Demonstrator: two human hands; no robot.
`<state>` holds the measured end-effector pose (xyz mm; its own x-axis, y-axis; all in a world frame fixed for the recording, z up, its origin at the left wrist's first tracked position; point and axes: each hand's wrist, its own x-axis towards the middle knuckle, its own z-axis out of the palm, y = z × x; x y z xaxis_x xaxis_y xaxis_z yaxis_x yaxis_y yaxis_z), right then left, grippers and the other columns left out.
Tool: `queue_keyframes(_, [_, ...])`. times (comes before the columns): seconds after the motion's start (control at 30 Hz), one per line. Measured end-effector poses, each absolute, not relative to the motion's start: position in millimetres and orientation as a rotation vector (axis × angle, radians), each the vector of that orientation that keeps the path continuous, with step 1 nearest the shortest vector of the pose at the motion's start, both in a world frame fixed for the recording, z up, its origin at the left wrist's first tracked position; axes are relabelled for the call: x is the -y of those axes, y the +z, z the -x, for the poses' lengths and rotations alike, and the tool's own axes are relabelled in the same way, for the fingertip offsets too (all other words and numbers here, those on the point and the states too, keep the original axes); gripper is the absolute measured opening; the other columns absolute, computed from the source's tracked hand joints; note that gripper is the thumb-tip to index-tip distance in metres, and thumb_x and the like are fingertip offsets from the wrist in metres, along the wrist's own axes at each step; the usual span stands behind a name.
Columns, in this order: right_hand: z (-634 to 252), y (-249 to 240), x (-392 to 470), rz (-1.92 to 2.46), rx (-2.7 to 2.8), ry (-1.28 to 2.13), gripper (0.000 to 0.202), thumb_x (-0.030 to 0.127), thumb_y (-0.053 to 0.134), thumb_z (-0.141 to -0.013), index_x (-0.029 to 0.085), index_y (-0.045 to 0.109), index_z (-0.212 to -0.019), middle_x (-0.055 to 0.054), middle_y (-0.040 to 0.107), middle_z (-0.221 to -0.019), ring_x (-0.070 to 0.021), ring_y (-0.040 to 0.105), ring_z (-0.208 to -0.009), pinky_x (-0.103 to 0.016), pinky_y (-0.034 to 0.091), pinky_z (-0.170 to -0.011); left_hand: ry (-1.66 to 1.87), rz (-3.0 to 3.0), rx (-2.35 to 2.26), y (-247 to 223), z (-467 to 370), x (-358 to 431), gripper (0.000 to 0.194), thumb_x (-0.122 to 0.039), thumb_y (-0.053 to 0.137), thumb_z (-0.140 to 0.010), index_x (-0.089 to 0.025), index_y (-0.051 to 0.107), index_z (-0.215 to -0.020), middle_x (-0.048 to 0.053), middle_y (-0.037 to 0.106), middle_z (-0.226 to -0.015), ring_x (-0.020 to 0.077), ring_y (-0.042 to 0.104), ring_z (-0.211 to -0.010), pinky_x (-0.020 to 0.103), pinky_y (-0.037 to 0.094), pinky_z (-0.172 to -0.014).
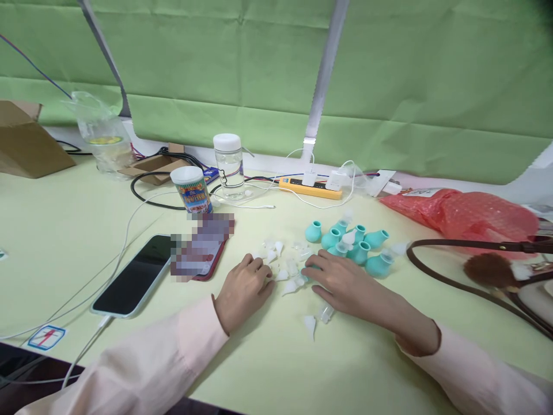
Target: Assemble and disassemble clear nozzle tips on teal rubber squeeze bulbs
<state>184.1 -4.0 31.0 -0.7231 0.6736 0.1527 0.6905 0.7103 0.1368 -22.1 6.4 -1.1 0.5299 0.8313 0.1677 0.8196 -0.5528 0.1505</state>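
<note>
My left hand [244, 289] rests low over the table with its fingers curled, at the left edge of a scatter of small white pointed tips [283, 275]. Whatever its fingertips hold, if anything, is hidden. My right hand [343, 281] reaches in from the right, fingers bent round a teal rubber bulb that shows only in part beneath them. Short clear plastic tubes [327, 312] lie among the tips and below the right hand. Beyond that hand stands a cluster of teal bulbs [313, 231], several with open necks, some fitted with clear or white pieces.
A black-screened phone [135, 278] on a cable and a red-cased phone [211, 253] lie left. Behind are a paper cup [192, 190], a clear bottle [228, 164] and a yellow power strip [311, 188]. A red plastic bag [470, 216] and brown strap [466, 246] lie right.
</note>
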Motion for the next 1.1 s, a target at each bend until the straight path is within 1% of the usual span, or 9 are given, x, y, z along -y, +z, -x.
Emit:
queue_keyframes(0.17, [-182.2,23.1,0.6,1.229,2.837,-0.425,0.016,0.004,0.043,-0.071,0.015,0.054,-0.072,-0.006,0.051,-0.077,-0.0161,0.045,-0.07,-0.024,0.027,-0.051,0.392,-2.687,-1.449,-1.6,22.6,-6.4,0.015,-0.021,0.047,-0.077,-0.014,0.059,-0.08,0.008,0.06,-0.078,0.0213,0.049,-0.08,0.032,0.044,-0.064])
queue_keyframes(0.27, [-185.3,33.1,1.5,1.293,2.796,-0.353,0.01,0.01,0.046,-0.07,0.016,0.054,-0.071,-0.005,0.052,-0.077,-0.016,0.046,-0.071,-0.023,0.023,-0.048,0.415,-2.689,-1.451,-1.5,22.7,-6.8,0.015,-0.022,0.047,-0.077,-0.014,0.06,-0.08,0.008,0.06,-0.078,0.0213,0.049,-0.079,0.032,0.043,-0.064])
queue_keyframes(0.4, [-195.9,57.0,3.2,1.429,2.64,-0.233,0.01,0.022,0.048,-0.069,0.016,0.054,-0.074,-0.003,0.053,-0.071,-0.0137,0.048,-0.064,-0.023,0.025,-0.048,0.432,-2.689,-1.445,-0.9,22.6,-6.6,0.015,-0.021,0.047,-0.077,-0.014,0.06,-0.079,0.007,0.06,-0.077,0.021,0.049,-0.079,0.031,0.043,-0.064])
queue_keyframes(0.6, [-211.1,74.6,2.8,1.65,2.559,-0.105,0.007,0.023,0.048,-0.068,0.02,0.054,-0.068,0.003,0.052,-0.056,-0.0116,0.046,-0.051,-0.022,0.027,-0.047,0.427,-2.698,-1.448,-0.8,22.1,-6.4,0.014,-0.021,0.047,-0.077,-0.015,0.059,-0.079,0.007,0.06,-0.077,0.0202,0.049,-0.079,0.03,0.043,-0.063])
queue_keyframes(0.67, [-213.5,74.7,1.6,1.695,2.534,-0.031,0.008,0.025,0.049,-0.068,0.02,0.055,-0.069,0.003,0.052,-0.053,-0.0119,0.047,-0.051,-0.022,0.028,-0.047,0.418,-2.699,-1.451,-0.9,22.2,-6.4,0.014,-0.022,0.047,-0.077,-0.015,0.059,-0.079,0.006,0.059,-0.077,0.0199,0.049,-0.078,0.03,0.043,-0.063])
queue_keyframes(0.8, [-215.5,71.9,-1.2,1.742,2.455,0.088,0.014,0.027,0.049,-0.07,0.019,0.058,-0.078,0.002,0.058,-0.057,-0.013,0.052,-0.054,-0.022,0.033,-0.049,0.396,-2.701,-1.447,-0.8,22.6,-6.1,0.015,-0.022,0.046,-0.078,-0.015,0.059,-0.079,0.006,0.059,-0.077,0.0196,0.049,-0.079,0.03,0.043,-0.064])
queue_keyframes(0.87, [-216.5,72.3,-0.6,1.761,2.447,0.06,0.017,0.028,0.049,-0.07,0.019,0.058,-0.082,0.001,0.059,-0.057,-0.014,0.053,-0.054,-0.023,0.033,-0.048,0.402,-2.695,-1.445,-0.5,22.7,-5.9,0.015,-0.022,0.046,-0.078,-0.015,0.059,-0.08,0.006,0.06,-0.078,0.0198,0.049,-0.079,0.03,0.043,-0.064])
queue_keyframes(0.97, [-216.3,78.5,6.2,1.811,2.427,-0.115,0.022,0.033,0.049,-0.071,0.019,0.056,-0.086,0.001,0.058,-0.056,-0.0147,0.052,-0.05,-0.023,0.03,-0.046,0.438,-2.675,-1.44,0.6,22.4,-5.3,0.013,-0.021,0.047,-0.077,-0.015,0.059,-0.079,0.007,0.06,-0.077,0.0197,0.049,-0.078,0.029,0.042,-0.063])
queue_keyframes(1.1, [-205.3,84.8,24.6,1.831,2.389,-0.363,0.024,0.039,0.046,-0.074,0.018,0.057,-0.071,-0.001,0.056,-0.051,-0.0151,0.05,-0.044,-0.024,0.023,-0.043,0.542,-2.572,-1.402,3.5,22.0,-3.8,0.012,-0.022,0.048,-0.076,-0.016,0.058,-0.076,0.005,0.059,-0.07,0.0186,0.05,-0.075,0.027,0.043,-0.06])
